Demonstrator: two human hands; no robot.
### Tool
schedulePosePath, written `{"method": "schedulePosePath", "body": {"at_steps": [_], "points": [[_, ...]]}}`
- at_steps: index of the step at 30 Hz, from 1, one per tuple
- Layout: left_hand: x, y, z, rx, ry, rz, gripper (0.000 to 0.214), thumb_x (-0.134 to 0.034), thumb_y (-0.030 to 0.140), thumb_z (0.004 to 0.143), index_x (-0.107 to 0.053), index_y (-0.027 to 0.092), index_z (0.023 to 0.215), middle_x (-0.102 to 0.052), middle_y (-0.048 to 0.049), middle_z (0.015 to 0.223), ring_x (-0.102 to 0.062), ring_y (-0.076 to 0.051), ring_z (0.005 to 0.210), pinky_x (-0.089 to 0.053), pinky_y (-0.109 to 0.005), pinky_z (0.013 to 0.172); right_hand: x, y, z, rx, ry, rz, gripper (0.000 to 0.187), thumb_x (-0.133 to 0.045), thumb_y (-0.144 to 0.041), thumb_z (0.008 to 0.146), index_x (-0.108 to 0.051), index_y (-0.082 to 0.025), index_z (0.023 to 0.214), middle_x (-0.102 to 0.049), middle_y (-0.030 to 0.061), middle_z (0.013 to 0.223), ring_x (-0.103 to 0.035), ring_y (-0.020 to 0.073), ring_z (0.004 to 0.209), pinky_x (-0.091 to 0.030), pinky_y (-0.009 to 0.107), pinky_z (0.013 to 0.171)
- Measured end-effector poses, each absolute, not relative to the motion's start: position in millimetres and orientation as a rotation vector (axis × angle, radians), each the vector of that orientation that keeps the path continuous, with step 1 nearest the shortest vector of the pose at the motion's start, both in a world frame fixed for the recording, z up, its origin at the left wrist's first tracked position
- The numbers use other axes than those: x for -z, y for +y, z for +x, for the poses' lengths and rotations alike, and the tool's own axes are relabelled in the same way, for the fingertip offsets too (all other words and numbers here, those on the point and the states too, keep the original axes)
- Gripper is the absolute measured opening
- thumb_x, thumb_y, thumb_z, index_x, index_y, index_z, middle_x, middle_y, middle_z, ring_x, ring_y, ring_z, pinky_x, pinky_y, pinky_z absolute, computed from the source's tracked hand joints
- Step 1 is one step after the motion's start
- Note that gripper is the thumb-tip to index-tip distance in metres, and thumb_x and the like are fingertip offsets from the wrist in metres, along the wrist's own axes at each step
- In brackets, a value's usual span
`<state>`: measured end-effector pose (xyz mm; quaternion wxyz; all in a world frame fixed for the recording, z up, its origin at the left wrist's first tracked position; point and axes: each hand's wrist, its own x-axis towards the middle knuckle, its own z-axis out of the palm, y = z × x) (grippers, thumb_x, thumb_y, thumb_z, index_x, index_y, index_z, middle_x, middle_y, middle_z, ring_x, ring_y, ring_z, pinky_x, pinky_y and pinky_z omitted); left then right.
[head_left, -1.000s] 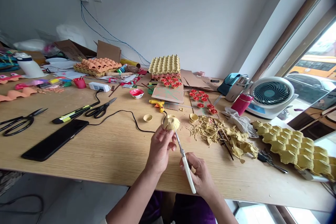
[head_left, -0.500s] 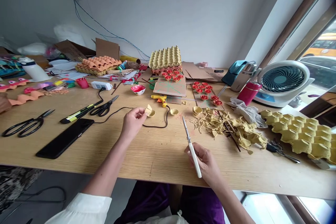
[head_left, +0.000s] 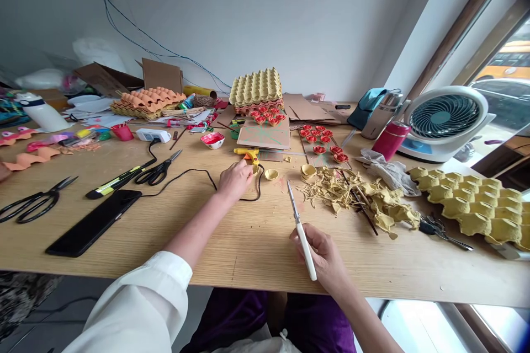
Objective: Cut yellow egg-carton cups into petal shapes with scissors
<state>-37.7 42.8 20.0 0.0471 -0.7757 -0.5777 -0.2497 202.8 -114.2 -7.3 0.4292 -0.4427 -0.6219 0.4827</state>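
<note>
My right hand grips a pair of white-handled scissors near the table's front edge. Their blades point up and away from me, seen edge-on. My left hand is stretched forward with its fingers curled downward, beside the yellow glue gun. A small egg-carton cup shows partly behind the fingertips; what the fingers hold is hidden. Just right of it sits another yellow cup, and then a small stack of cups. Carton trimmings lie heaped to the right.
Red paper flowers rest on cardboard at the back. A black phone, black scissors and a cutter lie to the left. At right are a yellow egg tray and a fan. The glue gun's cord crosses the table.
My left hand has moved forward and right, from holding up a yellow carton piece to a spot by the glue gun. That piece is no longer visible. The right hand stays put with the scissors.
</note>
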Motion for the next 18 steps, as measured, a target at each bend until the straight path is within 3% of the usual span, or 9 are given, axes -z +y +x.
{"method": "schedulePosePath", "body": {"at_steps": [7, 14, 18], "points": [[-13, 42, -37, 0.676, -1.714, -2.349, 0.013, -0.061, 0.018, 0.086, -0.067, 0.022, 0.075, -0.064, -0.0081, 0.089, -0.059, -0.026, 0.094, -0.042, -0.032, 0.07, 5, -114, 201, -1.215, -1.531, -1.102, 0.04, -0.054, -0.053, 0.093, -0.056, -0.018, 0.075, -0.043, -0.0039, 0.059, -0.038, 0.0107, 0.054, -0.032, 0.024, 0.052], [-14, 21, -71, 0.877, -1.806, -2.174, 0.017, -0.052, 0.027, 0.092, -0.066, 0.022, 0.084, -0.064, -0.0076, 0.092, -0.059, -0.025, 0.092, -0.045, -0.034, 0.076, 3, -118, 205, -1.277, -1.432, -1.018, 0.045, -0.057, -0.062, 0.089, -0.056, -0.019, 0.078, -0.044, -0.004, 0.055, -0.039, 0.0107, 0.049, -0.031, 0.024, 0.048], [-8, 18, -86, 0.973, -1.859, -2.151, 0.017, -0.053, 0.02, 0.088, -0.067, 0.022, 0.098, -0.065, -0.0071, 0.097, -0.059, -0.024, 0.092, -0.046, -0.034, 0.084, -2, -134, 209, -1.253, -1.358, -0.951, 0.046, -0.049, -0.066, 0.091, -0.061, -0.022, 0.091, -0.047, -0.0024, 0.053, -0.039, 0.013, 0.048, -0.035, 0.027, 0.049]]}}
